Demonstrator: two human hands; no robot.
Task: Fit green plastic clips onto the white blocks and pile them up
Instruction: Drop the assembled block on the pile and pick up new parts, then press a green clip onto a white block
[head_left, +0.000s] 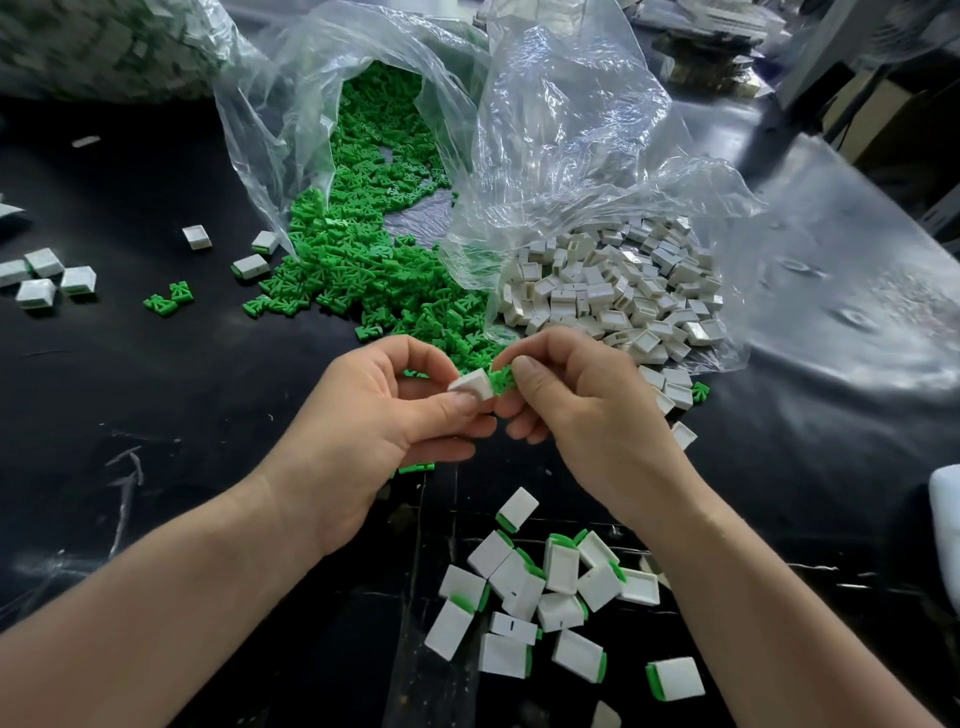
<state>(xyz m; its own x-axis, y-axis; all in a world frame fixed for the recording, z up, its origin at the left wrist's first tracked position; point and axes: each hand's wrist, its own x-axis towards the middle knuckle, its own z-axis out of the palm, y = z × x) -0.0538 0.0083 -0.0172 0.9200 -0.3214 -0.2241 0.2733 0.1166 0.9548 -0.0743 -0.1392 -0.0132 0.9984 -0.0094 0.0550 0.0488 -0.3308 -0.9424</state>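
Mid-assembly, one unit in hand. Left hand pinches a white block between thumb and fingers. Right hand pinches a green clip at its fingertips, with the clip's end right at the block's edge. It looks lined up but not seated. Next move, as I read it: square the clip to the block's open side, push until it snaps home, then drop the unit on the finished pile, which sits on the counter just in front of the person, between the forearms. That pile is loose, roughly a dozen-plus blocks with green showing at one edge. The counter is black, scuffed and glossy. Far left is a small group of finished blocks, then a couple of stray clips. Centre is a clear plastic bag on its side, spilling a heap of green clips. Right of it, a second clear bag spills bare white blocks, a few trailing toward the right wrist. Plenty of stock is left on both sides, so the task is early to mid run. The background top right is blurred, maybe cartons and shelving, can't tell. A white object at the right edge is unidentifiable.
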